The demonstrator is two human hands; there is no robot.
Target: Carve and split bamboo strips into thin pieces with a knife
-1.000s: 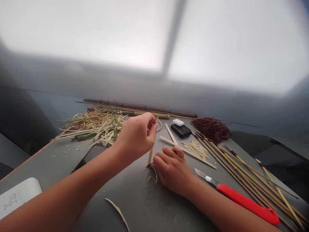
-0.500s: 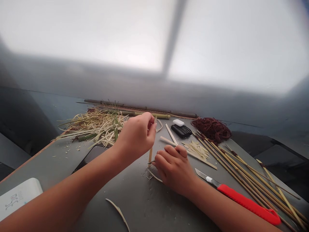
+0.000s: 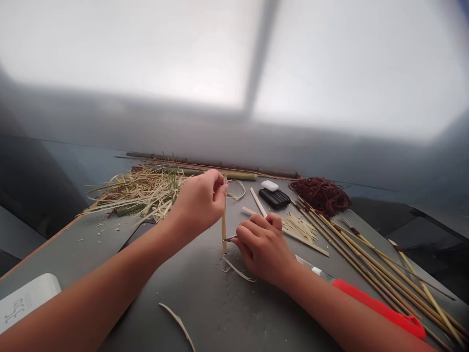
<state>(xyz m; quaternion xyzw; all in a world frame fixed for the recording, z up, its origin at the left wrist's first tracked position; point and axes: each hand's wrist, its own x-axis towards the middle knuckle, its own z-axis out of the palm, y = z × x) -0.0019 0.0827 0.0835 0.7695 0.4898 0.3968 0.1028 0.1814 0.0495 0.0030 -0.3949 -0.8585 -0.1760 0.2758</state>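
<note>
My left hand [image 3: 200, 203] pinches the top of a thin bamboo strip [image 3: 223, 222] that stands nearly upright with its lower end on the grey table [image 3: 205, 303]. My right hand [image 3: 262, 244] is closed around a small blade [image 3: 230, 239] whose tip meets the strip near its lower part. A curled shaving [image 3: 238, 270] lies on the table just below the strip. Another shaving [image 3: 179, 322] lies nearer to me.
A heap of bamboo shavings [image 3: 141, 193] sits at the back left. Long bamboo sticks [image 3: 370, 254] lie at the right, with a red-handled cutter [image 3: 366, 303] beside my right forearm. A black case [image 3: 274, 198], a white eraser [image 3: 270, 185], dark red cord [image 3: 320, 193] and a white device [image 3: 25, 300] are there too.
The strip has been stood more upright and my left hand has shifted a little left. My right hand moved up the strip, and a longer shaving now lies below it.
</note>
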